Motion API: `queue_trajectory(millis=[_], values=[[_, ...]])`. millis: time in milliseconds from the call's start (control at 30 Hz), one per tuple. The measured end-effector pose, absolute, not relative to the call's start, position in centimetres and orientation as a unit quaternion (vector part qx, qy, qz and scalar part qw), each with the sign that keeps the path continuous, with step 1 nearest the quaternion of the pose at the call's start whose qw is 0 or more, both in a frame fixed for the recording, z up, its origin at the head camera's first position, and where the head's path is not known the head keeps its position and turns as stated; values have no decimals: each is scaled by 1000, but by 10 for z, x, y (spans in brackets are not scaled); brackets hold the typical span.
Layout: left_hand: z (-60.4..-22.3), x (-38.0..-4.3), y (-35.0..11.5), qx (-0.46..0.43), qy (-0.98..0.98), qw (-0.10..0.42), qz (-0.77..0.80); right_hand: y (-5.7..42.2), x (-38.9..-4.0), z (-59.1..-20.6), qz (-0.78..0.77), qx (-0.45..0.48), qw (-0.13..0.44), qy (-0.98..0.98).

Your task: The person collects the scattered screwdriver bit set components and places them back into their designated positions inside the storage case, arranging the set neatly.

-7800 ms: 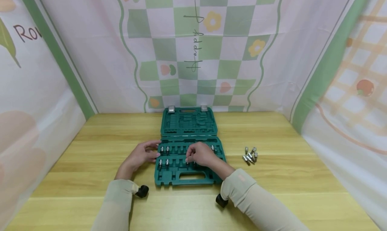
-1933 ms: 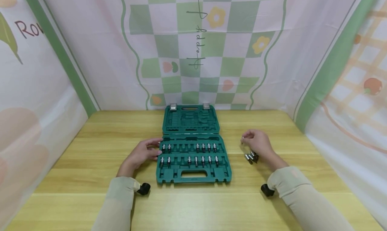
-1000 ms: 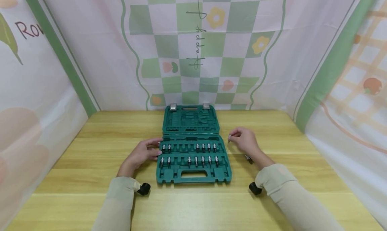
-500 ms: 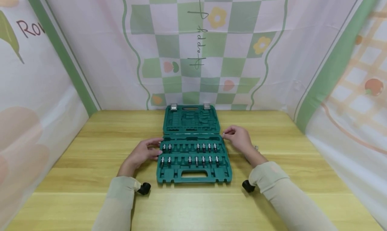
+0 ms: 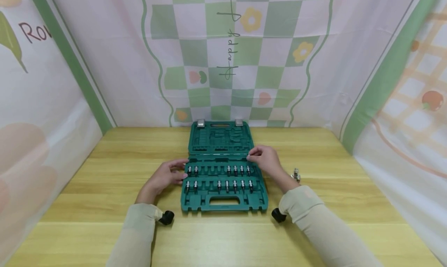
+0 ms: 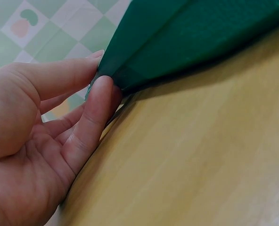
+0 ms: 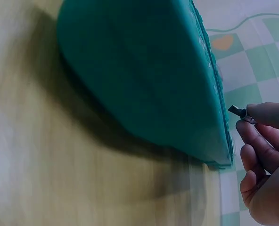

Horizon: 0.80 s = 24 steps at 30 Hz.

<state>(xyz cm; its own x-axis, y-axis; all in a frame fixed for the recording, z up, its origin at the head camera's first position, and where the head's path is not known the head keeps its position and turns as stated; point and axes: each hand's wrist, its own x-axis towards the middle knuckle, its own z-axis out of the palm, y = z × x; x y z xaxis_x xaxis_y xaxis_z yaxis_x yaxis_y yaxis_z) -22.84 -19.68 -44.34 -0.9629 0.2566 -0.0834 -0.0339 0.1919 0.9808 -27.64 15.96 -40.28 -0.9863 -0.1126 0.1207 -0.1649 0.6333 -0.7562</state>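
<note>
An opened green tool case [image 5: 258,199] lies on the table, with two rows of upright socket bits [image 5: 235,186] in its near half. My left hand [image 5: 165,181] holds the case's left edge; in the left wrist view, thumb and fingers [image 6: 99,94] meet around that edge. Above the upper right part of the near half, by the hinge, is my right hand [image 5: 267,158]. In the right wrist view its thumb and fingertip pinch a small metal socket bit [image 7: 237,112], just beyond the case's green side [image 7: 144,70]. The other fingers curl loosely.
Several loose socket bits [image 5: 296,174] lie on the wooden table [image 5: 223,240] right of the case, partly hidden by the right forearm. The raised lid [image 5: 221,139] with two metal latches stands near the patterned cloth [image 5: 244,45] behind. Vacant slots show mid-row.
My right hand has picked a socket bit from the loose pile and carried it left to over the case. More bits stand in the near row than at first. My left hand has stayed put.
</note>
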Motion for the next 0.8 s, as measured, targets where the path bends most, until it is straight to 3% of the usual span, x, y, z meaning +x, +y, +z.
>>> queue_trajectory(millis=[800], values=[[-441, -227, -196, 73, 764, 116, 631, 127, -267, -406, 440, 105, 6, -892]])
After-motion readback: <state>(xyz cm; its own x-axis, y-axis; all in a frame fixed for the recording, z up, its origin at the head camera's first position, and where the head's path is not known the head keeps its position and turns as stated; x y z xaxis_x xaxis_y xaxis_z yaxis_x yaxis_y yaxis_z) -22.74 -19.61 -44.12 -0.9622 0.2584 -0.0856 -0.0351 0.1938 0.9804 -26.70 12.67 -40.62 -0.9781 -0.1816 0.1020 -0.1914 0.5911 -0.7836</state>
